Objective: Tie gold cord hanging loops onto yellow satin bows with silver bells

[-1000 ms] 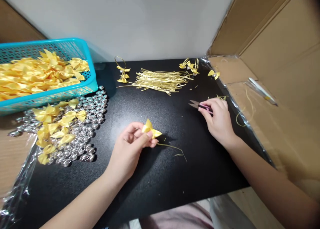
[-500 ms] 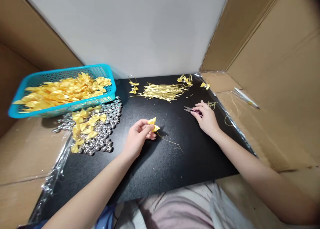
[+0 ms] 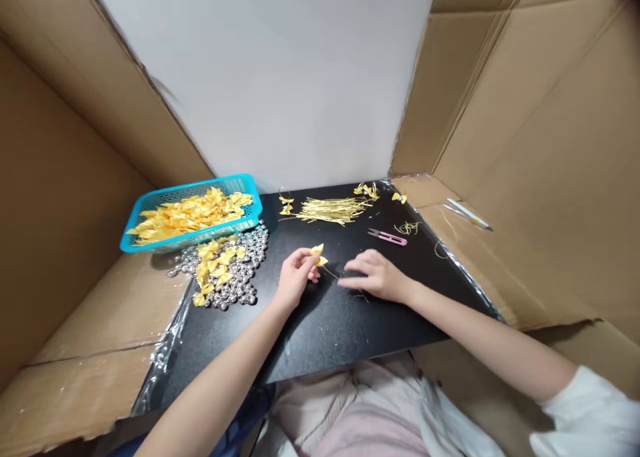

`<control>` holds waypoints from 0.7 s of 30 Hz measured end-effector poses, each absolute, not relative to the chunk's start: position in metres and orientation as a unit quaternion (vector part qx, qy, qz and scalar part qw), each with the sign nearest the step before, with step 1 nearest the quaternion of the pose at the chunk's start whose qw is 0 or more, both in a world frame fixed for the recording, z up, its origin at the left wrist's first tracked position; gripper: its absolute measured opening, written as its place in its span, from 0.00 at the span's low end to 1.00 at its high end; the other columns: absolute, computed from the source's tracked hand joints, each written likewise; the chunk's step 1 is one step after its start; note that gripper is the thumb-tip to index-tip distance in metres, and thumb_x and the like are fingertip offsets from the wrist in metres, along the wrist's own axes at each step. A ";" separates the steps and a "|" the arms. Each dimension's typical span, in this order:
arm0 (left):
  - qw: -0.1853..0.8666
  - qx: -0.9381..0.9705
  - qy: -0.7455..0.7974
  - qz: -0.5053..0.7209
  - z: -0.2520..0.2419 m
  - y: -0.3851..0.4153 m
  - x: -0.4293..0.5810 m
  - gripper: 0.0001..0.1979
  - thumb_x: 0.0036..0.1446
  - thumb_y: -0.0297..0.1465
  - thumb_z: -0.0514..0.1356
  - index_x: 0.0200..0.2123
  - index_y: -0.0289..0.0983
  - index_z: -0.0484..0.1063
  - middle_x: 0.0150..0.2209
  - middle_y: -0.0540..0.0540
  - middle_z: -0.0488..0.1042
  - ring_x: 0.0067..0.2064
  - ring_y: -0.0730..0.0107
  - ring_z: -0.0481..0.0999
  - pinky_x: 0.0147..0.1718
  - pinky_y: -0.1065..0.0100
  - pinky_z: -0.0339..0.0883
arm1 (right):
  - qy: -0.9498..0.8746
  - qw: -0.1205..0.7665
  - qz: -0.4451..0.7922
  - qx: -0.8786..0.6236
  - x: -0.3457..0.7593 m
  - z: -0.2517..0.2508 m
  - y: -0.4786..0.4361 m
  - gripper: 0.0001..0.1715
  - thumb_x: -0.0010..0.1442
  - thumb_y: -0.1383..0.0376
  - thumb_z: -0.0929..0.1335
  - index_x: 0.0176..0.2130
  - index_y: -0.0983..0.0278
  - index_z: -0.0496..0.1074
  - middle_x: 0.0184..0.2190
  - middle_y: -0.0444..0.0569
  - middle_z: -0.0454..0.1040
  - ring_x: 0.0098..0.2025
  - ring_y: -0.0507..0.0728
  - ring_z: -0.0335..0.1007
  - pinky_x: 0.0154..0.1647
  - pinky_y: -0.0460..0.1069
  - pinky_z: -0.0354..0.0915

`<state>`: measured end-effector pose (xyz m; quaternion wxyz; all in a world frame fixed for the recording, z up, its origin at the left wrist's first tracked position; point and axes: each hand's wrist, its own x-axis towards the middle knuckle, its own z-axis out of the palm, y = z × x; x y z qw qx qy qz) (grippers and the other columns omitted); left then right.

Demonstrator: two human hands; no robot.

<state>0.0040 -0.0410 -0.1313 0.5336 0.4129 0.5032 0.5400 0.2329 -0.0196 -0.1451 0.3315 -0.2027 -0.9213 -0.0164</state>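
A small yellow ribbon bow [image 3: 320, 251] is pinched between the thumb and fingers of my left hand [image 3: 295, 277], over the middle of the black table. From the bow a thin gold cord [image 3: 331, 272] trails right, toward my right hand [image 3: 379, 276]. That hand hovers low with its fingers apart, holding nothing I can see; its fingertips are close to the cord, and whether they touch it is unclear. Pink thread snips [image 3: 391, 238] lie on the table just beyond my right hand.
A blue basket [image 3: 193, 238] of yellow bows stands back left. In front lie silver bells or beads [image 3: 246, 270] with bows on top. A bundle of gold cords [image 3: 334, 210] lies at the back, finished-looking bow pieces [image 3: 287, 206] beside it. Cardboard walls [image 3: 540, 177] flank the table.
My right hand has let go of the snips, leaving them on the table, and moved left toward the cord. My left hand still holds the bow. The camera view has shifted.
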 end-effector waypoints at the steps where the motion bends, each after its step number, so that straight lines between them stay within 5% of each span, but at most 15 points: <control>1: 0.535 0.416 0.500 0.540 -0.131 -0.041 0.004 0.18 0.41 0.41 0.70 0.29 0.36 0.69 0.19 0.55 0.71 0.18 0.78 0.67 0.17 0.76 0.61 | -0.930 0.322 -0.023 -0.176 0.229 -0.144 -0.022 0.16 0.65 0.67 0.66 0.45 0.46 0.77 0.41 0.43 0.79 0.43 0.53 0.68 0.47 0.51 0.65; 8: 0.541 0.420 0.496 0.535 -0.124 -0.041 0.004 0.16 0.47 0.41 0.68 0.29 0.35 0.70 0.15 0.56 0.67 0.16 0.79 0.62 0.16 0.76 0.58 | -0.936 0.332 -0.019 -0.120 0.227 -0.133 -0.023 0.14 0.67 0.65 0.64 0.39 0.54 0.79 0.39 0.47 0.81 0.42 0.55 0.71 0.43 0.52 0.69; 13: 0.553 0.394 0.512 0.526 -0.125 -0.043 0.004 0.16 0.48 0.41 0.69 0.30 0.36 0.70 0.16 0.56 0.67 0.17 0.79 0.62 0.17 0.77 0.58 | -0.801 0.486 0.257 -0.236 0.227 -0.116 -0.028 0.06 0.61 0.66 0.70 0.34 0.56 0.78 0.36 0.49 0.79 0.46 0.59 0.72 0.47 0.56 0.71; 21: 0.586 0.366 0.517 0.504 -0.124 -0.048 0.006 0.17 0.49 0.42 0.69 0.29 0.36 0.69 0.18 0.57 0.68 0.17 0.81 0.61 0.17 0.77 0.57 | -0.605 0.498 0.537 -0.313 0.239 -0.109 -0.025 0.06 0.59 0.60 0.72 0.30 0.58 0.77 0.35 0.48 0.78 0.40 0.55 0.76 0.43 0.51 0.72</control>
